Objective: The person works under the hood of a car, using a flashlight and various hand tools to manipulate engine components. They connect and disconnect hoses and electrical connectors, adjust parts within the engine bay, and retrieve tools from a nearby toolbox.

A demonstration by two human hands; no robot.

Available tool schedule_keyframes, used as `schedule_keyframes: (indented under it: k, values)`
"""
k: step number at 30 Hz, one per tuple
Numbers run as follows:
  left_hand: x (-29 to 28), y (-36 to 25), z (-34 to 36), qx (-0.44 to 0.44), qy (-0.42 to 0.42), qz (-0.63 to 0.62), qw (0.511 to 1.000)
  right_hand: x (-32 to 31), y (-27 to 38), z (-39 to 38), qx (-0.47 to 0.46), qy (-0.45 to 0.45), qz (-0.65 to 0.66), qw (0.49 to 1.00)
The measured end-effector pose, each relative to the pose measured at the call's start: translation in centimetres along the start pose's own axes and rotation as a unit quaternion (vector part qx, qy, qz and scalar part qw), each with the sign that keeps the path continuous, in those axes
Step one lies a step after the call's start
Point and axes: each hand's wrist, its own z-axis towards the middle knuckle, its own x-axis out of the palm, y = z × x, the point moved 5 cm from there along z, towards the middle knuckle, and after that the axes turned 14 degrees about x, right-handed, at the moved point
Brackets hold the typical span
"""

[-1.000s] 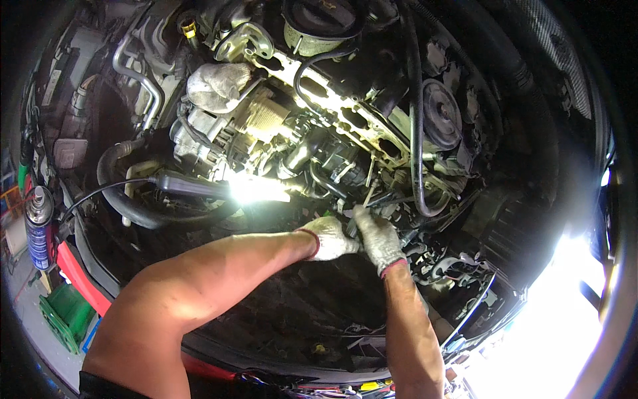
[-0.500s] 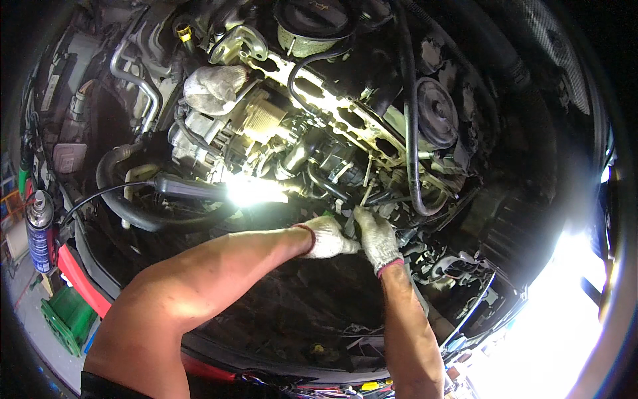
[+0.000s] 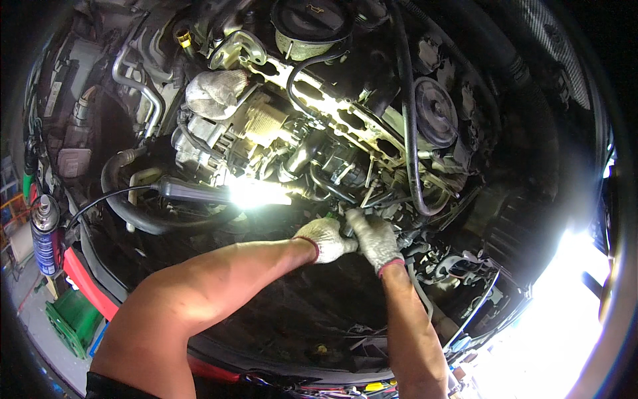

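Observation:
Both my hands wear off-white knit gloves with red cuffs and meet low in the middle of the engine bay. My left hand [image 3: 325, 240] is closed, its knuckles up, around something its own fingers hide; a bit of green shows at its far edge. Right beside it, my right hand [image 3: 374, 239] has its fingers bent together over a small dark part I cannot make out. Just beyond them lie dark hoses and a thin pale rod [image 3: 367, 189]. A lit work lamp [image 3: 196, 191] rests to their left, its bright end pointing at the engine.
Beyond stands the metal flange with oval ports [image 3: 349, 118], near a black oil filler cap [image 3: 312, 18]. A whitish glove [image 3: 216, 93] lies on the alternator-like unit [image 3: 199, 143]. A long black hose [image 3: 410, 133] loops at right. A spray can [image 3: 45, 236] stands at the left edge.
My right hand's fingers have shifted slightly left and turned over the spot between the hands. The whole view has moved a little; my left hand stays closed in about the same place.

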Motion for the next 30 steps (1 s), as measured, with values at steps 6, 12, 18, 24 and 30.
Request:
schedule_keyframes:
  k: [6,12,18,24,30]
  values:
    - [-0.6,0.0,-0.5,0.015,-0.051,-0.069,0.996,0.3,1.1,-0.6,0.009,0.049,0.073,0.996]
    - [-0.6,0.2,0.1,-0.02,0.093,-0.108,0.99,0.1,0.4,-0.1,0.033,0.067,0.131,0.989]
    - [-1.6,-0.8,-0.8,0.048,-0.017,-0.061,0.997,1.2,0.6,0.2,0.006,0.038,0.031,0.999]
    - [-1.6,-0.3,-0.1,-0.08,0.192,-0.188,0.96,0.7,0.1,-0.4,0.009,0.145,0.239,0.96]
    - [-1.9,-0.5,-0.9,0.013,0.002,-0.061,0.998,1.1,0.5,0.4,0.017,0.021,0.013,1.0]
